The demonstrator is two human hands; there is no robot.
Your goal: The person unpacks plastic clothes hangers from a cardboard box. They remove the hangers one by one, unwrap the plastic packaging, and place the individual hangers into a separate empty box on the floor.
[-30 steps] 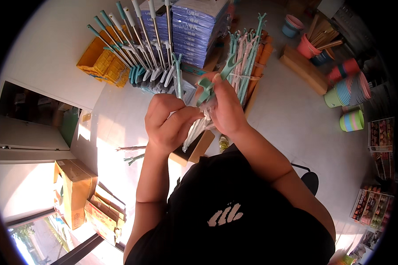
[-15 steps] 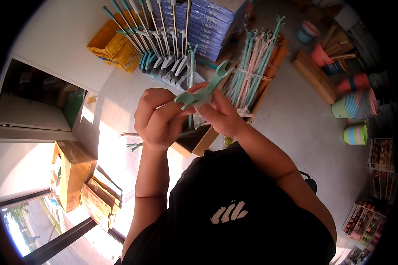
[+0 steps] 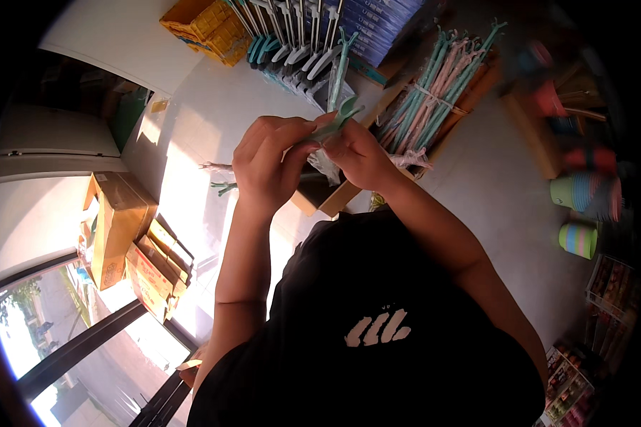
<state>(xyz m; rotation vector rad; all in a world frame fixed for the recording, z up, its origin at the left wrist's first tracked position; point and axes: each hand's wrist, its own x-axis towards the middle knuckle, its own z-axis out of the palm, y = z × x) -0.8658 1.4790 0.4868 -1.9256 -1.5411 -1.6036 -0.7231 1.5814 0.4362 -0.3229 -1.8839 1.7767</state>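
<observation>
In front of my chest, both hands hold a mint-green plastic fork-shaped piece (image 3: 346, 112), its prongs rising above my fingers. My left hand (image 3: 269, 158) is closed, thumb and fingers pinching the piece from the left. On the other side my right hand (image 3: 362, 158) grips it with bent fingers. Crumpled clear plastic film (image 3: 323, 168) hangs just below the fingers; whether it is joined to the piece is hidden. Behind the hands a green fork-tipped pole (image 3: 338, 75) in clear wrap leans upright, its lower end covered.
A carton (image 3: 345, 196) lies below my hands. Bundled pink and green fork-tipped poles (image 3: 431, 96) stand to the right. Farther off are metal-handled tools (image 3: 292, 43), a yellow crate (image 3: 217, 32) and stacked blue packages (image 3: 384, 32). Cardboard boxes (image 3: 124, 220) stand left, stacked buckets (image 3: 580, 193) right.
The fork-shaped piece has turned from lying slantwise across both hands to a foreshortened, more hidden pose. My hands have shifted slightly, and the whole view has swung, moving the background.
</observation>
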